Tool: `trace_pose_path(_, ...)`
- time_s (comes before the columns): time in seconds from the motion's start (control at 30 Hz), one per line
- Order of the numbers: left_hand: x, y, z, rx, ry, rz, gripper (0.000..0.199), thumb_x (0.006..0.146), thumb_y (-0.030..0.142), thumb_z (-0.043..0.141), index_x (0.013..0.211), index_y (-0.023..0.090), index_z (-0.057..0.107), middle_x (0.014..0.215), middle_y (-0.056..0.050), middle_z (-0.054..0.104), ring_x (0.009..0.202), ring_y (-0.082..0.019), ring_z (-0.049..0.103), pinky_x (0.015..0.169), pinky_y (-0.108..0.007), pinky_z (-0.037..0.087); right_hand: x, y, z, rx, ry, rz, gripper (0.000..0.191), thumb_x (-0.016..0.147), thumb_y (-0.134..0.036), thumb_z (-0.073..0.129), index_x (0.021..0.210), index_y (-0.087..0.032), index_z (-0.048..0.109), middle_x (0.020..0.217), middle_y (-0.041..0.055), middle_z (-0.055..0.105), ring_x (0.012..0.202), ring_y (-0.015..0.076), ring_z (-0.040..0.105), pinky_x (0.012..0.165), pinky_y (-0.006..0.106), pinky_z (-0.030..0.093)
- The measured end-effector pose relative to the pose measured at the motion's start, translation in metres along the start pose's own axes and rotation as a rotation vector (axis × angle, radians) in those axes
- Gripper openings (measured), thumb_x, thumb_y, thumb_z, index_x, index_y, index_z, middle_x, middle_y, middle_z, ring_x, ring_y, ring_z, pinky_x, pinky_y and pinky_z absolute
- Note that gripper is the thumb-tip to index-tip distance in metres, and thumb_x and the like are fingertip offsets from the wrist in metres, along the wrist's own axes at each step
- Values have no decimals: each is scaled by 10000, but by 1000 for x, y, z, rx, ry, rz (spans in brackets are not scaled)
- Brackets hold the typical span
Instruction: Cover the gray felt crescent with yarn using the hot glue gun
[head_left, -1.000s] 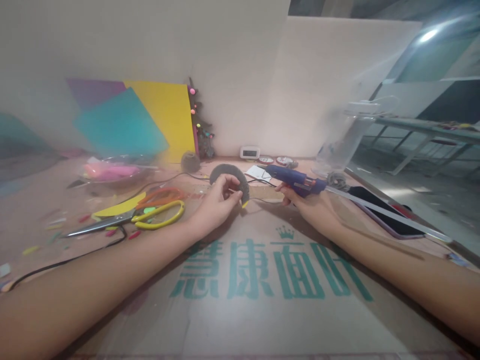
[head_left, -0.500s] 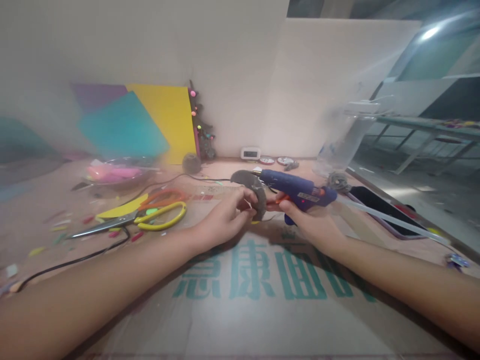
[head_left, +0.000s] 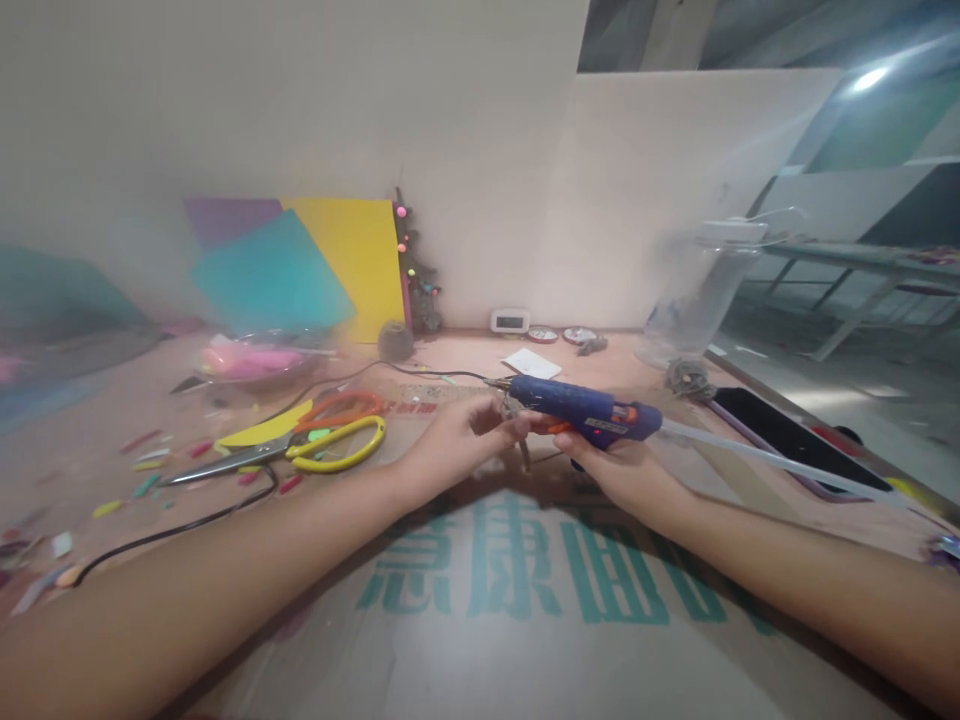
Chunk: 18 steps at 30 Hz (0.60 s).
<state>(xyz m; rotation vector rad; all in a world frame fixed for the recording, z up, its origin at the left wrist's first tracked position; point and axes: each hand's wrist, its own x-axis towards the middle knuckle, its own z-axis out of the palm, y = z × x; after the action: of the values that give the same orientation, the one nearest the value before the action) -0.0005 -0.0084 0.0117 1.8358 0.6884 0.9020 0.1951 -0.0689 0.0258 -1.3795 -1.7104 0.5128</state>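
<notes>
My right hand (head_left: 622, 470) is wrapped round a blue hot glue gun (head_left: 555, 398), a finger near its orange trigger. A long whitish glue stick (head_left: 757, 452) sticks out of the gun's rear, and its metal nozzle points left, just above my left hand (head_left: 465, 440). The left fingers are closed on a grey curved piece (head_left: 524, 456), now turned nearly edge-on and mostly hidden by the fingers and the gun. Both hands are over a cardboard sheet (head_left: 450, 660) printed with green characters.
Scissors (head_left: 345, 462) with orange and yellow handles lie at left among coloured scraps and a black cord (head_left: 172, 530). Behind are coloured sheets (head_left: 277, 275), a grey ball (head_left: 395, 341), a small digital clock (head_left: 510, 321) and white paper (head_left: 532, 364). A phone (head_left: 795, 440) and a clear plastic container (head_left: 694, 290) are at right.
The grey piece has tilted from showing its broad round face to nearly edge-on. The glue gun's nozzle has come left over my left fingers. The whole view has shifted slightly.
</notes>
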Motion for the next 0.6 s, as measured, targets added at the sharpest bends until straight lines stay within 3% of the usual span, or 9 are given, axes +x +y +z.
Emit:
trace_pose_path(0.2, 3, -10, -3, 98, 66, -47, 209, 872, 371, 562, 825, 169, 587, 744, -13, 650, 628, -138, 600, 570, -243, 437, 3, -3, 0, 149, -72, -49, 266, 863, -423, 568, 1006, -276, 737, 1079, 16, 745, 1089, 257, 661, 993, 446, 504)
trace_pose_path(0.3, 6, -12, -7, 72, 171, -32, 154, 865, 308, 553, 792, 176, 580, 663, 18, 593, 566, -110, 534, 551, -226, 409, 5, 1, 0, 143, 7, -46, 272, 860, -444, 581, 974, -249, 734, 1044, 39, 754, 1029, 244, 681, 970, 435, 509)
trace_pose_path(0.4, 9, -12, -10, 48, 261, -34, 184, 866, 354, 569, 822, 176, 582, 669, 12, 601, 608, -120, 545, 587, -230, 417, 7, 5, -1, 88, 50, -23, 314, 858, -481, 577, 958, -228, 734, 980, 60, 756, 937, 240, 694, 927, 430, 517)
trace_pose_path(0.6, 12, -5, -13, -21, 330, -47, 152, 856, 315, 589, 847, 167, 552, 713, 11, 607, 659, -123, 577, 652, -237, 451, 11, 11, -2, -33, 172, 92, 430, 815, -569, 585, 971, -193, 724, 997, 86, 740, 947, 265, 671, 903, 443, 510)
